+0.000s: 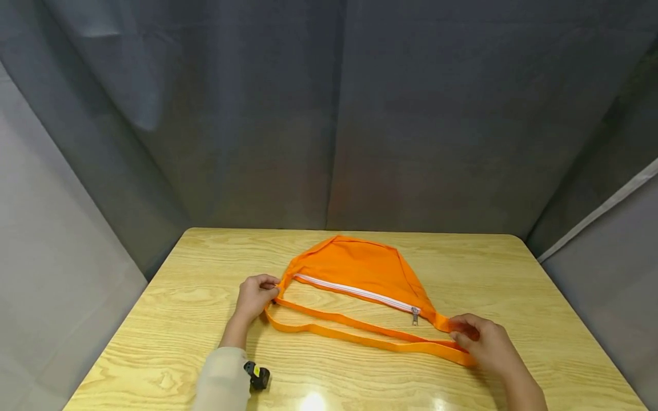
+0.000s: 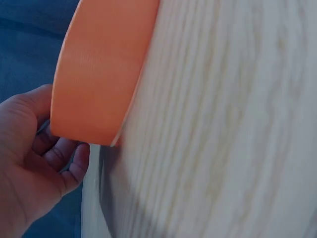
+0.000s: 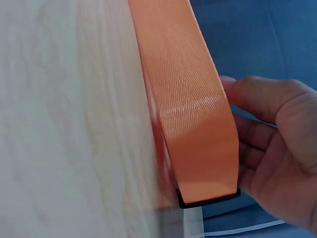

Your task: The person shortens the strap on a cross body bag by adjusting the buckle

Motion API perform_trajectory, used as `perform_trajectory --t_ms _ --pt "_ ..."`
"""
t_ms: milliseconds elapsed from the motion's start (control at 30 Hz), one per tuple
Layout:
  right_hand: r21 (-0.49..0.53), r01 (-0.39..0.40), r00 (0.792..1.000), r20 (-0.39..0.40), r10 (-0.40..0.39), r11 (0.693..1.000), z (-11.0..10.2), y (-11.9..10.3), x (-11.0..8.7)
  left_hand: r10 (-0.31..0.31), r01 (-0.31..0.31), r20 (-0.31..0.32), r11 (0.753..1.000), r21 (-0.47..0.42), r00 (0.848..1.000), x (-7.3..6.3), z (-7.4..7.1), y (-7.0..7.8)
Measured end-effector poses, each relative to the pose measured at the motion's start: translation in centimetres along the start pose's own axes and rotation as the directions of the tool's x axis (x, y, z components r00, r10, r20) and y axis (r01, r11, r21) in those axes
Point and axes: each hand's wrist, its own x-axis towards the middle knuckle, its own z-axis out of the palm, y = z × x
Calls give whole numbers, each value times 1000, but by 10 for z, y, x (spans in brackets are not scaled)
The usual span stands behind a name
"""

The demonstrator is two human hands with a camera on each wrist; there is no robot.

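Observation:
An orange waist bag (image 1: 362,268) lies on the table, its white zipper (image 1: 354,290) running along the near edge and a metal zipper pull (image 1: 414,315) at the right. At the bag's left corner, my left hand (image 1: 255,295) pinches the end where the strap joins. My right hand (image 1: 480,341) holds the right end with curled fingers. Between the hands the orange strap (image 1: 354,337) stretches in two strands on the near side. A strap loop (image 2: 99,74) hides some left fingertips in the left wrist view. In the right wrist view, a black strap slider (image 3: 208,199) sits at the strap's fold.
The wood-grain table (image 1: 175,337) spreads around the bag. A dark grey curtain (image 1: 257,142) hangs behind it, with lighter grey panels (image 1: 51,257) at the sides. A small black device (image 1: 257,375) is on the left wrist by the beige sleeve (image 1: 222,379).

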Motion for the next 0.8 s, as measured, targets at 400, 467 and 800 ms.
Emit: perform_trajectory --t_ms 400,467,800 --pt "-243 -41 997 -70 24 969 -12 15 8 32 -32 15 999 16 999 -2 -9 -11" --pt "-219 -40 997 -67 26 975 -14 15 9 31 -31 7 999 9 999 -2 -10 -12" --pt "-161 141 979 -123 -162 977 10 0 -8 137 -150 100 980 130 985 -34 -4 9"
